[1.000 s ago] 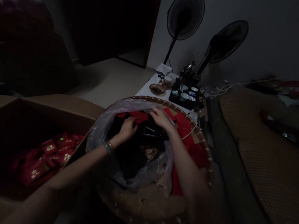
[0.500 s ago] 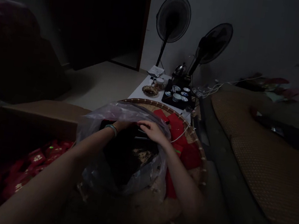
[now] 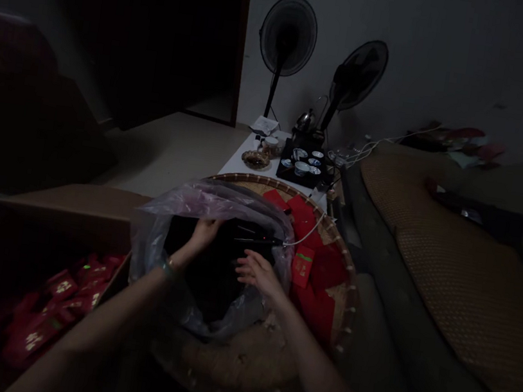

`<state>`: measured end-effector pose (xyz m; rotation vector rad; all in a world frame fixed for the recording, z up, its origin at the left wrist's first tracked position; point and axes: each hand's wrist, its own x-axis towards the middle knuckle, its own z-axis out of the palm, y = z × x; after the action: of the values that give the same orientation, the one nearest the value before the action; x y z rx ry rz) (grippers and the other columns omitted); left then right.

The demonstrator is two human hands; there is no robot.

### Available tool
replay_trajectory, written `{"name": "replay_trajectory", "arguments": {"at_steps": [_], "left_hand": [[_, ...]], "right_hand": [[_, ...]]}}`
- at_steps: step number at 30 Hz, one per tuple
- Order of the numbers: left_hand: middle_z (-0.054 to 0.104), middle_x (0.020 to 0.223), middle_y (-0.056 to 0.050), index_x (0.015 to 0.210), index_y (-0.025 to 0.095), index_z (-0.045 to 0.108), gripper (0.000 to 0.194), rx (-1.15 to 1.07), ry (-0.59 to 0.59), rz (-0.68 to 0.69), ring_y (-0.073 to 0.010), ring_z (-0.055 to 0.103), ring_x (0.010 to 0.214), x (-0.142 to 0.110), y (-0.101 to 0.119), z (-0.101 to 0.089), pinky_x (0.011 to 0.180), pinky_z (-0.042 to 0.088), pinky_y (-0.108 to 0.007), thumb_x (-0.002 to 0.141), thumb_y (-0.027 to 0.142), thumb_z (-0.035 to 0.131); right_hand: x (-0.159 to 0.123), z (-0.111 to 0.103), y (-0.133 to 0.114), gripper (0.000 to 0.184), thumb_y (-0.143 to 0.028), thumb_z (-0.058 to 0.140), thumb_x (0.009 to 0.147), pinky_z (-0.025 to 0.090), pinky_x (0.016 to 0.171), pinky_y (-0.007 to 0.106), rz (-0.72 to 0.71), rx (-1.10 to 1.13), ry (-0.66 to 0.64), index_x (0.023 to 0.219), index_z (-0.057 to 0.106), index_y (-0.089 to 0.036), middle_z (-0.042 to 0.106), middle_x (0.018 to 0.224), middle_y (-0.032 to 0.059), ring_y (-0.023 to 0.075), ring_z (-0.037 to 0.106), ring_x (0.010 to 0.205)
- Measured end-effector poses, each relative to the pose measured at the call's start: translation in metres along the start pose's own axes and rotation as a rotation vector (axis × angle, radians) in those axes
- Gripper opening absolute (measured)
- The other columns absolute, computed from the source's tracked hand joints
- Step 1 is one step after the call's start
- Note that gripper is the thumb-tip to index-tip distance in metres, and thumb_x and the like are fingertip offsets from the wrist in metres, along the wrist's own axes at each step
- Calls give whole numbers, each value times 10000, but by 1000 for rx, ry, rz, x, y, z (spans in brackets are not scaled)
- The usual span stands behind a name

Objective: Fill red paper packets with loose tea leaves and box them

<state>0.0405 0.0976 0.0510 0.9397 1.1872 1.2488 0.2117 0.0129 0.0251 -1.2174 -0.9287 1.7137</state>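
A big clear plastic bag (image 3: 222,200) lies wide open on a round woven bamboo tray (image 3: 238,365), with dark loose contents inside that I cannot make out. Across the bag's mouth rests a flat black device (image 3: 255,239) with a small red light and a white cord (image 3: 307,236). At its left my left hand (image 3: 203,234), a bracelet on the wrist, is closed, its fingertips lost in the dark. My right hand (image 3: 258,272) hovers over the bag's opening, fingers spread and holding nothing. Red packets (image 3: 303,265) lie on the tray's right side.
To the left stands an open cardboard box (image 3: 66,198) with red packets (image 3: 61,285) in it. Beyond the tray, a white table (image 3: 236,165) carries a tea set (image 3: 302,168) and a kettle (image 3: 306,121). Two fans (image 3: 288,34) stand behind. A couch with a woven mat (image 3: 429,245) runs along the right.
My hands have drawn apart and come nearer: the left lower and slightly left, the right down and away from the black device, its fingers now spread. The view has shifted slightly.
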Motion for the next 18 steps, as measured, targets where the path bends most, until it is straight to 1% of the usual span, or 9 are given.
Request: {"name": "replay_trajectory", "arguments": {"at_steps": [2, 4, 7, 10, 11, 13, 15, 17, 18], "left_hand": [[685, 860, -41, 859, 149, 659, 329, -41, 16, -23, -194, 613, 832, -36, -16, 2, 741, 483, -280, 742, 454, 625], [698, 844, -40, 876, 160, 651, 390, -145, 32, -65, -182, 624, 796, -71, -30, 5, 742, 482, -277, 703, 509, 631], [703, 955, -55, 961, 169, 644, 420, -323, 45, -140, -189, 634, 885, -106, -34, 0, 817, 469, -273, 654, 450, 697], [661, 1116, -95, 1196, 184, 550, 584, -341, -1, -144, -217, 632, 964, -114, -18, -20, 839, 472, -300, 663, 354, 717], [672, 1086, -124, 1214, 159, 537, 627, -327, -18, -174, -234, 649, 920, -113, -13, -28, 802, 489, -318, 651, 364, 724], [701, 1006, -130, 1225, 130, 529, 691, -200, -134, -272, -229, 668, 821, -109, -6, -41, 747, 502, -320, 614, 361, 755], [727, 911, -87, 1157, 127, 586, 687, -43, -278, -323, -196, 663, 743, -106, -8, -44, 698, 501, -287, 535, 316, 809], [732, 807, -55, 1011, 108, 665, 563, 44, -413, -347, -169, 644, 667, -108, -16, -39, 647, 489, -260, 520, 341, 813], [726, 755, -44, 946, 102, 688, 505, 55, -440, -349, -158, 633, 631, -109, -21, -35, 620, 480, -249, 532, 368, 804]], "right_hand": [[-2, 11, 12, 362, -438, 624, 744, 538, 683, 327, 43, 176, 38, 1032, 533, -237, 618, 1046, 71, 169, 651, 816], [-3, 22, 20, 359, -427, 656, 707, 535, 694, 325, 32, 261, 16, 982, 542, -226, 620, 1031, 64, 172, 649, 813], [-1, 29, 26, 341, -385, 662, 675, 521, 658, 289, -93, 180, 34, 951, 574, -206, 640, 982, 55, 171, 635, 803], [-1, 17, 23, 266, -336, 610, 700, 513, 657, 302, -241, -105, 93, 925, 607, -194, 662, 934, 53, 189, 623, 811], [-2, 12, 21, 243, -308, 585, 716, 511, 700, 320, -298, -210, 94, 928, 619, -194, 669, 931, 51, 194, 621, 831], [-5, 4, 16, 252, -241, 540, 743, 487, 814, 348, -403, -378, 61, 973, 635, -198, 675, 975, 49, 194, 614, 903], [-10, 3, 10, 304, -196, 511, 765, 458, 882, 352, -482, -492, 25, 1044, 631, -212, 661, 1053, 49, 188, 599, 977], [-15, 8, 4, 332, -187, 511, 784, 455, 887, 345, -535, -591, 35, 1096, 620, -226, 646, 1083, 53, 188, 588, 1007], [-18, 11, 1, 337, -192, 519, 791, 460, 877, 340, -555, -640, 62, 1111, 616, -230, 644, 1074, 55, 190, 587, 1004]]}}
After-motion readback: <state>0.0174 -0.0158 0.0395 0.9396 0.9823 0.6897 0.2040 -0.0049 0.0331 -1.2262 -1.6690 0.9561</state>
